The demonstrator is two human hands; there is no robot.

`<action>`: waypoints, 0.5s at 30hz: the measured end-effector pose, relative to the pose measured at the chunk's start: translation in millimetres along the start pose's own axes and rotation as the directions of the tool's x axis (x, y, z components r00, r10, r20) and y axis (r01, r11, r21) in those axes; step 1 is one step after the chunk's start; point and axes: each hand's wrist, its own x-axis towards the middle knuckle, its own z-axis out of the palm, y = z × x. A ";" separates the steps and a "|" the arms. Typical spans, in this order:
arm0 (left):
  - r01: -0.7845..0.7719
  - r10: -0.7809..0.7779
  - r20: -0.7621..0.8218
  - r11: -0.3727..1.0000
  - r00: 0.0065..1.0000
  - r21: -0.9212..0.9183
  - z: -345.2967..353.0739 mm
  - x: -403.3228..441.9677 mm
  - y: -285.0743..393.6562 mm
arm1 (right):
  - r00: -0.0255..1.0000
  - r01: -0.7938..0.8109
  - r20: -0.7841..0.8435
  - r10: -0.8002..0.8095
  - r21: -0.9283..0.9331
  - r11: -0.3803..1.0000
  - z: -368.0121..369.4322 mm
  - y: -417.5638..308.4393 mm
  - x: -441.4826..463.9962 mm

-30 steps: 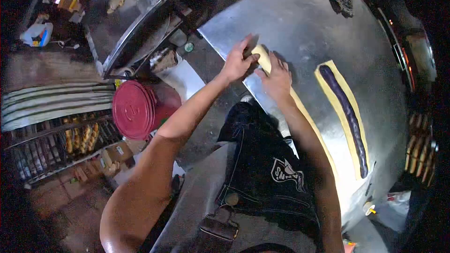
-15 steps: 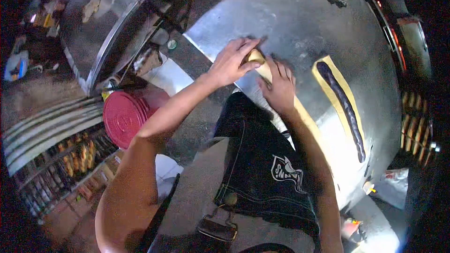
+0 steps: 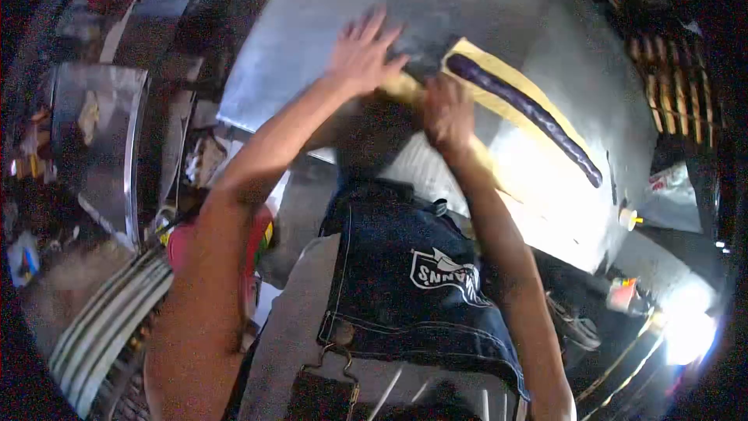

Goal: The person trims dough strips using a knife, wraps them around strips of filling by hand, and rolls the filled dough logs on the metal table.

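Observation:
My left hand [image 3: 362, 58] is open, its fingers spread over the metal table at the far end of a pale yellow dough roll [image 3: 403, 87]. Blurred by motion, my right hand [image 3: 449, 115] has its fingers curled over the same roll, which shows on both sides of it and runs down beneath my forearm. Beyond my right hand lies a flat yellow dough strip [image 3: 489, 97] with a long dark purple filling rope [image 3: 538, 113] along it.
The metal table [image 3: 312, 31] reaches to the front of my dark apron [image 3: 413, 265]. A red bucket [image 3: 184, 243] stands on the left, partly behind my arm. Sticks of baked goods [image 3: 674, 101] sit on a rack at the right. A bright lamp [image 3: 689, 337] glares at lower right.
My view has turned, so the filled strip appears higher and further left. My left hand has come off the roll's end and spread its fingers. My right hand has curled on the roll.

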 end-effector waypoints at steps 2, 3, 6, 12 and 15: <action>-0.040 0.037 0.108 0.999 0.993 0.022 -12.4 -52.0 -6.7 | 0.980 -0.073 0.196 0.034 0.199 0.977 -47.1 -37.7 -18.3; -0.062 0.064 0.113 0.998 0.992 -0.019 -34.5 -79.9 -6.1 | 0.980 -0.020 0.196 -0.040 0.294 0.956 -61.3 -46.2 -31.7; -0.046 0.045 0.146 0.999 0.988 0.004 -68.8 -136.8 -3.0 | 0.979 0.078 0.129 -0.160 0.491 0.868 -69.7 -35.3 -52.1; -0.001 -0.012 -0.039 0.948 0.999 -0.317 -48.5 -67.0 59.8 | 0.973 -0.190 -0.036 0.227 0.427 0.884 11.9 65.6 -66.0; -0.046 0.043 -0.015 0.952 0.999 -0.304 -9.2 -14.7 90.8 | 0.986 -0.160 0.008 0.169 0.369 0.915 -49.9 56.7 -5.9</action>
